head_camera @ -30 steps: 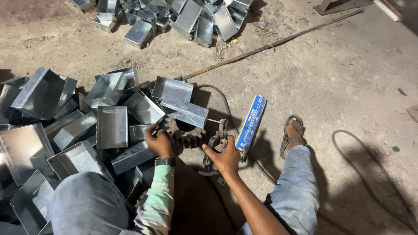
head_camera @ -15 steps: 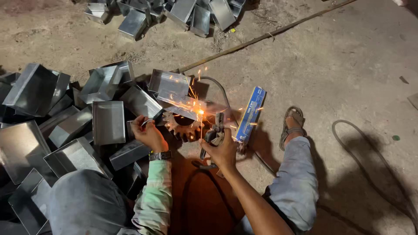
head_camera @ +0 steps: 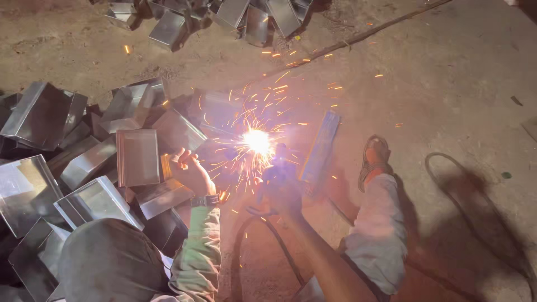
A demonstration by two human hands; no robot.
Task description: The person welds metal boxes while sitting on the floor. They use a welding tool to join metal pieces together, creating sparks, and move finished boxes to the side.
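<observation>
A bright welding arc (head_camera: 257, 140) throws sparks over the dirt floor, and its glare hides the toothed metal part under it. My right hand (head_camera: 282, 187) grips a welding holder (head_camera: 275, 163) pointed at the arc, and a black cable (head_camera: 243, 251) runs back from it. My left hand (head_camera: 190, 170), with a watch on the wrist, is curled just left of the arc beside the metal boxes. The glare hides whether it holds anything. A long blue packet (head_camera: 321, 148) lies right of the arc.
Several shiny sheet-metal boxes (head_camera: 137, 156) are piled on the left, and more (head_camera: 224, 14) lie at the top. A thin rod (head_camera: 363, 34) crosses the ground at upper right. My sandalled foot (head_camera: 376, 159) and a looped cable (head_camera: 447, 184) lie to the right.
The arc has grown from nothing to a large, bright burst of sparks. My right hand stays at the toothed part with the holder, and my left hand has drawn slightly left of it.
</observation>
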